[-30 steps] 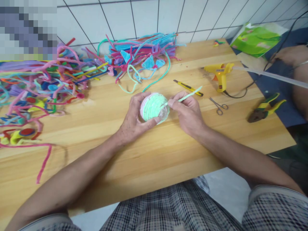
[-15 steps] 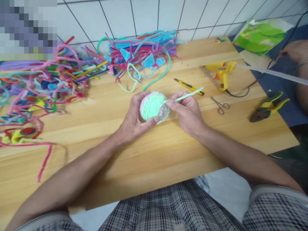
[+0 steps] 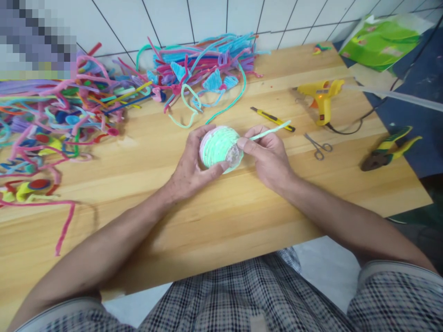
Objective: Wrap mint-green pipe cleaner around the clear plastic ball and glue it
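A ball [image 3: 220, 146] wound with mint-green and pink pipe cleaner rests in my left hand [image 3: 194, 161], whose fingers curl round its far side while the thumb presses its near edge. At its right end a clear, bare patch shows. Between thumb and fingers, my right hand [image 3: 270, 154] pinches a mint-green pipe cleaner [image 3: 277, 129] at that end of the ball. The free tip of the pipe cleaner points up and right. Beyond my right hand lies a yellow utility knife [image 3: 272, 119], with small scissors [image 3: 319, 147] to its right.
A yellow glue gun [image 3: 321, 97] with a cord stands at the right, near green-handled pliers [image 3: 384, 152]. Tangled pipe cleaners [image 3: 69, 115] cover the left side, and a bundle of them [image 3: 207, 55] lies by the tiled wall. A green packet [image 3: 380, 44] sits at the far right.
The view has shifted slightly. Both hands keep their hold on the ball and pipe cleaner, and the strand's free tip sits a little lower against the knife.
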Demonstrator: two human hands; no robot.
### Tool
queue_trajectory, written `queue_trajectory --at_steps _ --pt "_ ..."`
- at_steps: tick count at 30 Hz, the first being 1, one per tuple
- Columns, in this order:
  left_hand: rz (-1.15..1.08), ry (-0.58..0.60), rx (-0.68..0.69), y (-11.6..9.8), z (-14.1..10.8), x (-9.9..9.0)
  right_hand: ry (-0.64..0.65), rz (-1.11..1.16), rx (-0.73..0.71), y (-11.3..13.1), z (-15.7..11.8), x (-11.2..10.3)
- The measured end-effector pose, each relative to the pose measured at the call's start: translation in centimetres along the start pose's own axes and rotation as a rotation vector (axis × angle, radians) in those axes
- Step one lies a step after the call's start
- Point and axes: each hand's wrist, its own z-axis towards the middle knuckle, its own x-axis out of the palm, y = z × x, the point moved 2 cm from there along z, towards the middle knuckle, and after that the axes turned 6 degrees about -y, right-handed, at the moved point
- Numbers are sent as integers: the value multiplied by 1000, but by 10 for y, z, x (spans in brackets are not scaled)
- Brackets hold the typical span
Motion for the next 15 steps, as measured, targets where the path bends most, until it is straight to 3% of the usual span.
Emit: queue_trajectory --at_steps 3,5,7,9,12,15 --pt "13 -12 8 0 -1 0 11 -46 54 3 1 -2" --pt "2 -21 2 0 -2 1 90 -118 109 10 0 -3" --pt "-18 -17 -3 -2 -3 2 165 -241 71 21 -4 -6" --pt "-39 -6 -6 -3 -3 3 134 -391 -156 36 -7 -9" --pt "-57 -14 -11 -4 -3 4 65 -576 -618 51 -11 -13" --pt "-71 -28 -11 -4 -2 4 146 -708 -794 47 -4 -16"
